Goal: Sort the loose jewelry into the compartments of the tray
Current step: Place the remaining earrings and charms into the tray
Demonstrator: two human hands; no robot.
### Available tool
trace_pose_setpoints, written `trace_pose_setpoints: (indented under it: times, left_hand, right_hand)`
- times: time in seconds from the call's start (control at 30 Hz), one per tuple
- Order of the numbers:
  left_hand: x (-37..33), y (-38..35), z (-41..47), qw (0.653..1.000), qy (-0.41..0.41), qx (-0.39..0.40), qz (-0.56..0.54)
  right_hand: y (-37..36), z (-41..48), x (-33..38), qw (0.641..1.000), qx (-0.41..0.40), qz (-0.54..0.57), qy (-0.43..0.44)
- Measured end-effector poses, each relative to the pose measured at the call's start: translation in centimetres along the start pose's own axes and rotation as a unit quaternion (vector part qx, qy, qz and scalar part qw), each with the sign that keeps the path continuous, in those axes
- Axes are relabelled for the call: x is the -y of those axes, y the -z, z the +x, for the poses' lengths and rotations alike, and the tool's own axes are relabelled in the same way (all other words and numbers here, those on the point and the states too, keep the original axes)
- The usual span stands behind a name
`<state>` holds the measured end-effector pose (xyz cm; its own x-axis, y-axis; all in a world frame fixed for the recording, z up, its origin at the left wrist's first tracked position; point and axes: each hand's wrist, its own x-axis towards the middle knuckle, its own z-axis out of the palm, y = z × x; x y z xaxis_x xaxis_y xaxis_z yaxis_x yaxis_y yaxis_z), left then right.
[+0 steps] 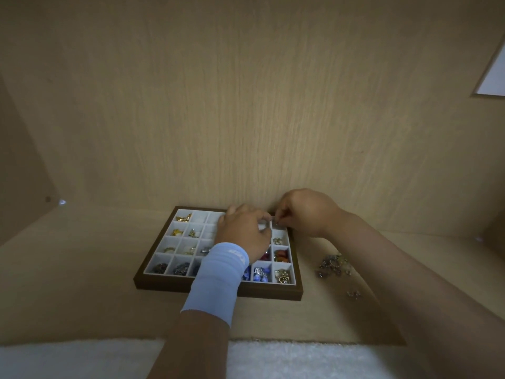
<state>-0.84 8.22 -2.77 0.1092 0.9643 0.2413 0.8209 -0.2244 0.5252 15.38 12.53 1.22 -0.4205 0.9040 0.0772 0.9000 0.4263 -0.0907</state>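
Note:
A brown-framed tray [273,292] with white compartments lies on a pale wooden shelf against the back panel. Gold pieces fill its left cells; blue, red and silver pieces fill the front and right cells. My left hand [243,231], with a light blue wristband, reaches over the tray's middle with its fingers curled. My right hand [303,212] hovers over the tray's far right corner. Between the fingertips of both hands is a small silver piece [276,222], pinched above the back right compartments. A loose pile of jewelry [334,265] lies on the shelf right of the tray.
Two small loose pieces [353,294] lie nearer me, right of the tray. A wooden back wall [246,119] rises just behind the tray. A white fluffy rug [287,356] runs along the shelf's front edge. Side panels close in left and right.

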Motion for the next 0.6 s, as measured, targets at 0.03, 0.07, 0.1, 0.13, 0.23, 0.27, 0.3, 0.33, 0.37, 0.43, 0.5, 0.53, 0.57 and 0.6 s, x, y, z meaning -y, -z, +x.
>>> trace_pose_setpoints:
  times: [0.03, 0.07, 0.1, 0.13, 0.23, 0.27, 0.3, 0.33, 0.37, 0.43, 0.5, 0.53, 0.57, 0.6]
  left_hand:
    - [0.1, 0.0, 0.0, 1.0, -0.005, -0.002, 0.005]
    - [0.1, -0.1, 0.1, 1.0, -0.008, -0.003, 0.007]
    - [0.2, -0.1, 0.1, 1.0, -0.01, -0.003, 0.008]
    - [0.3, -0.2, 0.2, 1.0, -0.011, -0.002, 0.008]
    - [0.4, -0.4, 0.2, 1.0, -0.008, -0.001, 0.007]
    - [0.4, -0.5, 0.2, 1.0, -0.006, -0.001, 0.008]
    - [0.3, -0.5, 0.2, 1.0, -0.006, -0.001, 0.01]
    - [0.3, -0.5, 0.3, 1.0, -0.005, -0.004, 0.009]
    - [0.3, -0.3, 0.3, 1.0, -0.002, -0.009, 0.004]
    - [0.5, 0.4, 0.4, 0.999, 0.008, -0.026, -0.022]
    - [1.4, 1.7, 0.5, 0.998, 0.02, -0.048, -0.034]
    - [2.1, 2.5, 0.6, 0.998, 0.027, -0.056, -0.028]
    - [3.0, 3.3, 0.7, 0.997, 0.036, -0.062, -0.017]
    - [4.0, 4.2, 0.7, 0.997, 0.048, -0.065, -0.001]
  right_hand:
    - [0.0, 0.3, 0.2, 1.0, 0.009, -0.013, -0.003]
    - [0.0, 0.5, 0.5, 1.0, 0.017, -0.024, -0.006]
    - [0.0, 0.6, 0.7, 0.999, 0.022, -0.031, -0.01]
    - [0.0, 0.7, 0.9, 0.999, 0.026, -0.036, -0.015]
    - [-0.1, 0.8, 1.2, 0.998, 0.037, -0.046, -0.024]
    - [-0.2, 0.8, 1.3, 0.998, 0.038, -0.046, -0.026]
    - [-0.2, 0.8, 1.4, 0.998, 0.036, -0.045, -0.028]
    - [-0.2, 0.8, 1.4, 0.998, 0.032, -0.046, -0.029]
    - [-0.1, 0.8, 1.6, 0.998, 0.027, -0.049, -0.03]
    - [0.3, 0.9, 2.0, 0.998, 0.017, -0.047, -0.031]
    - [1.0, 1.2, 2.8, 1.0, 0.007, -0.009, -0.026]
    - [1.4, 1.4, 3.4, 1.0, 0.0, 0.024, -0.019]
    - [1.7, 1.8, 4.1, 0.998, -0.008, 0.057, -0.011]
    - [1.8, 2.2, 4.8, 0.996, -0.015, 0.084, -0.003]
